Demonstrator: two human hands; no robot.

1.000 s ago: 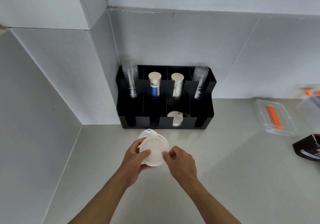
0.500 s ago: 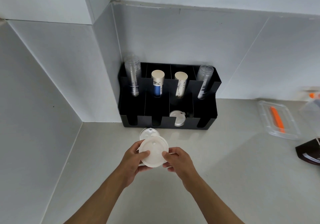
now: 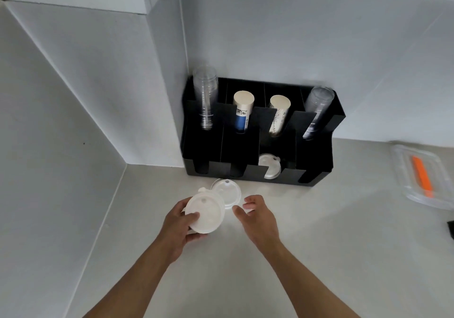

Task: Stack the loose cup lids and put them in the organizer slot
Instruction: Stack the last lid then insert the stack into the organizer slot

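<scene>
My left hand [image 3: 180, 226] grips a stack of white cup lids [image 3: 205, 213] just above the counter, thumb on top of it. Another white lid [image 3: 227, 192] lies flat on the counter right behind the stack, close to the organizer. My right hand [image 3: 255, 215] hovers beside that lid with fingers apart and holds nothing. The black organizer [image 3: 317, 167] stands against the wall. A few white lids [image 3: 269, 166] lean in its third front slot from the left.
Stacks of clear cups [image 3: 205, 96] and paper cups [image 3: 242, 111] fill the organizer's rear slots. A clear plastic box [image 3: 417, 177] with an orange item sits at the right. A dark object [image 3: 450, 229] shows at the right edge. White walls close the left side.
My right hand has let go of the lid stack and moved right, fingers spread. My left hand has shifted the stack left, uncovering the lid on the counter. The camera moved closer.
</scene>
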